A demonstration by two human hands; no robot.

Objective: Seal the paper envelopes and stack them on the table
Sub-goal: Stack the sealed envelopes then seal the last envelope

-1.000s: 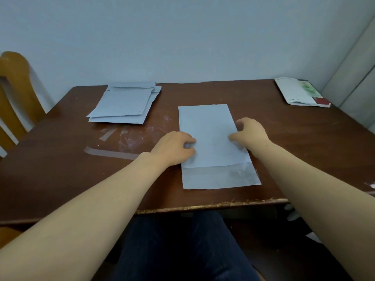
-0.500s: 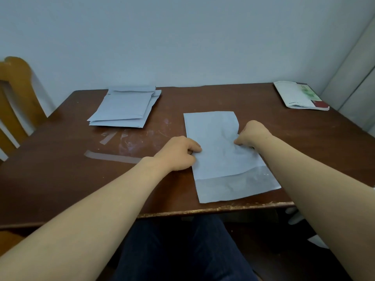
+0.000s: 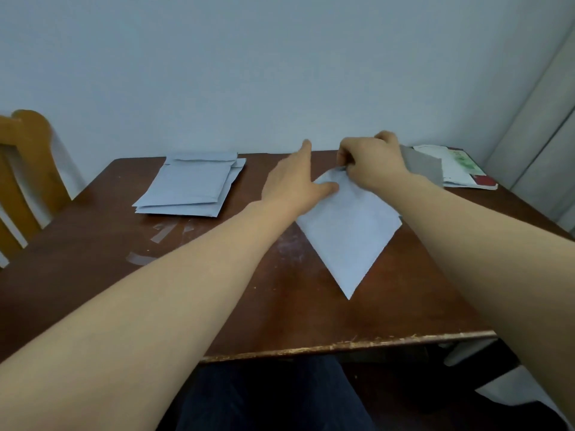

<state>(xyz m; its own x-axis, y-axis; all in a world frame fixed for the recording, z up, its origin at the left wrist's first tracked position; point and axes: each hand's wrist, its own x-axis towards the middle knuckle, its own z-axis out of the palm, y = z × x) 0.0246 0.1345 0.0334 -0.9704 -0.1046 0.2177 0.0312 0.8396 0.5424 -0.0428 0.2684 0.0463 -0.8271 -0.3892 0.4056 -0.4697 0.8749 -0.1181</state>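
Observation:
A pale blue paper envelope (image 3: 348, 234) lies turned cornerwise on the brown table (image 3: 93, 259), one corner pointing toward me. My right hand (image 3: 373, 163) pinches its far edge, fingers closed on the paper, and the grey open flap (image 3: 423, 166) sticks out behind that hand. My left hand (image 3: 295, 178) rests flat on the envelope's left part, thumb on the paper and a finger stretched forward. A stack of similar pale envelopes (image 3: 193, 185) sits at the back left of the table.
A booklet or packet with green and red print (image 3: 460, 169) lies at the back right corner. Strips of clear tape residue (image 3: 161, 234) mark the table's left part. A wooden chair (image 3: 21, 169) stands at the left. The chipped front table edge (image 3: 342, 346) is near my lap.
The envelope has been rotated from lengthwise, flap toward me, to cornerwise with the flap now far. Both hands moved forward, away from me, and the right hand now pinches the far edge.

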